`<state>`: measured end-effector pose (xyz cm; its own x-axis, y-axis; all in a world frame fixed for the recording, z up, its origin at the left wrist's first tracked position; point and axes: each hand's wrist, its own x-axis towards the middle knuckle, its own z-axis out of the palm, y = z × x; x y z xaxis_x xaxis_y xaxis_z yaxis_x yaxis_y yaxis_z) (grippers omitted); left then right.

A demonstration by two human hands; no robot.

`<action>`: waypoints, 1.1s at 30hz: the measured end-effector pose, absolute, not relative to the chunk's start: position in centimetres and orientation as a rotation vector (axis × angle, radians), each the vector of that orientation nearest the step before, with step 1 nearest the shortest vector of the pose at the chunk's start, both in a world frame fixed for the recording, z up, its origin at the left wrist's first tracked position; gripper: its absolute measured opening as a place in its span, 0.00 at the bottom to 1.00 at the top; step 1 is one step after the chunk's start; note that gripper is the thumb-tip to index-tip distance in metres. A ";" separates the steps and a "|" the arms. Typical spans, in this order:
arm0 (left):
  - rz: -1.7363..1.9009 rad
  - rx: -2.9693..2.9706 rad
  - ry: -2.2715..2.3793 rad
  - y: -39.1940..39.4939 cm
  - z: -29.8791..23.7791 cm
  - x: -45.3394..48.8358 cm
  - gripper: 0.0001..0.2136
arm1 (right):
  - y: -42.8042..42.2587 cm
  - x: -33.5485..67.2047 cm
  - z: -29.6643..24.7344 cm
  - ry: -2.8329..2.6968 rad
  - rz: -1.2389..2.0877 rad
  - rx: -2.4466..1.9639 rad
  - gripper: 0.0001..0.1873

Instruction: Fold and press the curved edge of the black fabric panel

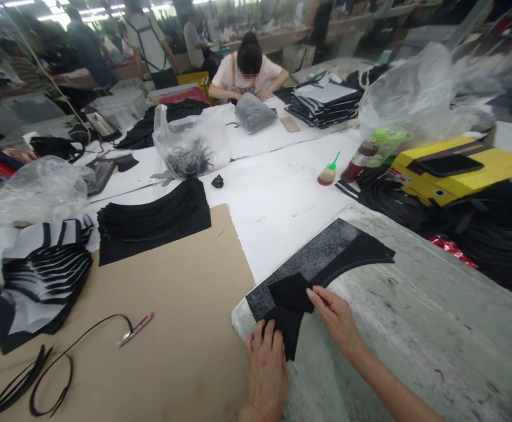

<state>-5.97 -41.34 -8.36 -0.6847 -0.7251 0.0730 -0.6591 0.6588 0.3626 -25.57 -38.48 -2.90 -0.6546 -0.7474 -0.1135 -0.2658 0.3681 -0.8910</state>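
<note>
A curved black fabric piece (326, 266) with a grey felt backing lies on a pale stone slab (414, 316) in front of me. My left hand (265, 366) presses flat on its near end, fingers spread over the black cloth. With thumb and fingers my right hand (335, 316) pinches a folded black flap (291, 291) of the same piece, bending it over the grey side.
Brown cardboard (172, 328) covers the table to the left, bearing pink thread snips (135, 329), black cords (49, 375) and stacks of black cut pieces (154, 220). A glue bottle (328, 172), plastic bags, a yellow box (458, 167) and black strap coils (480, 225) sit beyond. A person works across the table.
</note>
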 end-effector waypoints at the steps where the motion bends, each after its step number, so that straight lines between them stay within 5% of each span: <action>1: -0.466 1.120 -2.673 -41.5 -8.2 -6.4 0.18 | -38.4 -25.8 -2.9 2.118 -1.267 -0.860 0.22; 5: -0.431 1.077 -2.713 -41.7 -8.0 -7.7 0.25 | -38.0 -28.0 -2.5 2.133 -1.384 -0.784 0.23; 13: -0.367 1.003 -2.610 -41.2 -7.7 -11.7 0.14 | -36.7 -37.4 2.6 2.304 -1.741 -0.595 0.22; 20: -0.562 0.824 -2.874 -41.4 -4.7 -21.6 0.24 | -35.5 -41.3 4.8 2.239 -1.845 -0.595 0.23; 33: -0.313 0.945 -2.968 -39.7 -3.7 -27.8 0.19 | -29.1 -60.3 15.1 2.335 -2.376 -0.254 0.15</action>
